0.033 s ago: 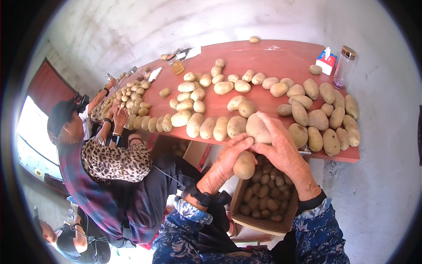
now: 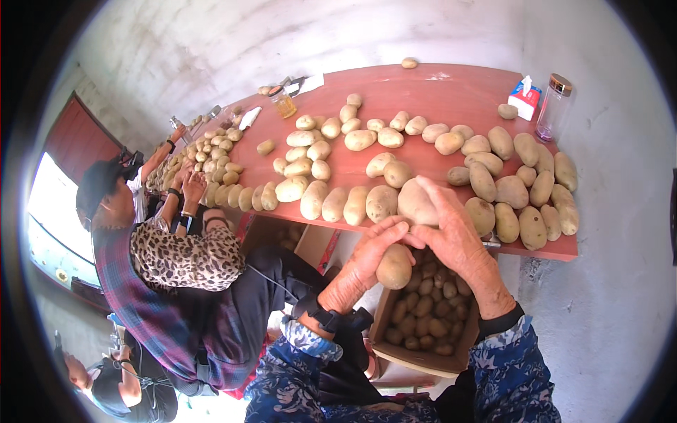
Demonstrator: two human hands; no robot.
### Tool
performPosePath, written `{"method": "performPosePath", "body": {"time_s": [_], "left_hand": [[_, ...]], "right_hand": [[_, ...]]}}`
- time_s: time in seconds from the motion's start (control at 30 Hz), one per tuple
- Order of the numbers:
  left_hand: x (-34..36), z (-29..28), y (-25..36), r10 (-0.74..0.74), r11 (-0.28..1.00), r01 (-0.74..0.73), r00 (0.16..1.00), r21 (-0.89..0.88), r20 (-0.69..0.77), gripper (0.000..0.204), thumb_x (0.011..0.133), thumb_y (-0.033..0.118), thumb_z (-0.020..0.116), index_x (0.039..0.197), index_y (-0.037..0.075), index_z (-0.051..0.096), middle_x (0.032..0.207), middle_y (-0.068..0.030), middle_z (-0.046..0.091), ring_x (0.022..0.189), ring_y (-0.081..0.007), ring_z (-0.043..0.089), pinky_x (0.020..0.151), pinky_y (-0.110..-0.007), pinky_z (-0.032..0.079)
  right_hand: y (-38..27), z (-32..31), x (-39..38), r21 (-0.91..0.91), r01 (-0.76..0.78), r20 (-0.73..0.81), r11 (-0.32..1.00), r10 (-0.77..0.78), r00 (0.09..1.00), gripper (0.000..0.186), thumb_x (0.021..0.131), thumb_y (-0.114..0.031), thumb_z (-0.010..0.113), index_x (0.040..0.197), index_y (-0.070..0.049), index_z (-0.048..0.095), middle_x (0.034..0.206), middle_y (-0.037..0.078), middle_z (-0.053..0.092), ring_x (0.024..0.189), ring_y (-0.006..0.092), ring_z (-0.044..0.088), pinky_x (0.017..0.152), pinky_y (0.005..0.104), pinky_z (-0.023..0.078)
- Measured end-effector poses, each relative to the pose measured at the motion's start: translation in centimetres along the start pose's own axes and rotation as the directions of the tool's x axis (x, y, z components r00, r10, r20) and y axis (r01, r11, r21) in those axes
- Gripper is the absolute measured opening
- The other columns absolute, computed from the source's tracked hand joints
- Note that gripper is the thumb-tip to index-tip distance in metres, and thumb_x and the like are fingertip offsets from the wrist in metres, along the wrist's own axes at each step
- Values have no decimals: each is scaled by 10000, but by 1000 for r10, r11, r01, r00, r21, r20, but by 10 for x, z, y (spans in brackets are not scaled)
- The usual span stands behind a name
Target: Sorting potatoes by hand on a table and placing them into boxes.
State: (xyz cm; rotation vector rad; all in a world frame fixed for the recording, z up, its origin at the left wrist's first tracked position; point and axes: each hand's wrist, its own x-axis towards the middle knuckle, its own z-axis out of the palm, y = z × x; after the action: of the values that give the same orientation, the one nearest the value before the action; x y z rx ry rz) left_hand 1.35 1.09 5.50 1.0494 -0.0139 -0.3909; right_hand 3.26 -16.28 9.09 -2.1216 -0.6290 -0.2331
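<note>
L hand [image 2: 368,252] comes in from bottom ctr, forearm angled up & to the R, back of hand showing, fingers curled in around a smaller potato [image 2: 393,268] tucked at its lower side, just below & R of frame ctr. R hand [image 2: 455,229] comes in from lower R, forearm slanting up-left, fingers fairly straight, close together, laid along R side of a bigger potato [image 2: 416,203] at the surface's near edge. L fingertips meet R hand just under that potato; can't tell how much grip each hand has on it.

Below hands, lower ctr-right: cardboard box [image 2: 423,362] w/ many potatoes in it. Red surface [image 2: 416,99] runs across upper half; potato row [image 2: 333,204] along near edge, left of hands, & dense potato cluster [image 2: 511,190] at R. Upper R: tissue pack [image 2: 523,101], clear bottle [image 2: 553,109]. Upper ctr-left: jar w/ amber contents [image 2: 283,104]. Far L: co-worker in plaid vest [image 2: 151,303], hands near more potatoes.
</note>
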Motion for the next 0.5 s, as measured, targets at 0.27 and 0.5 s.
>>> {"method": "performPosePath", "body": {"time_s": [0.27, 0.5], "left_hand": [[-21, -14, -32, -119, 993, 120, 992, 22, -36, 357, 927, 310, 568, 1133, 19, 578, 873, -132, 662, 685, -188, 641, 616, -286, 525], [-35, -29, -35, -75, 997, 76, 989, 3, -125, 334, 939, 301, 543, 1118, 23, 590, 862, -130, 663, 690, -192, 643, 623, -286, 527]], "right_hand": [[48, 18, 27, -166, 118, -312, 979, -165, 936, 672, 790, 44, 586, 1400, -55, 323, 1371, 278, 339, 1216, 447, 403, 1003, 443, 388], [68, 21, 23, -560, -71, -51, 826, 52, 997, 343, 845, -194, 612, 1138, -21, 564, 1290, 248, 468, 1193, 371, 464, 1002, 489, 323]]}}
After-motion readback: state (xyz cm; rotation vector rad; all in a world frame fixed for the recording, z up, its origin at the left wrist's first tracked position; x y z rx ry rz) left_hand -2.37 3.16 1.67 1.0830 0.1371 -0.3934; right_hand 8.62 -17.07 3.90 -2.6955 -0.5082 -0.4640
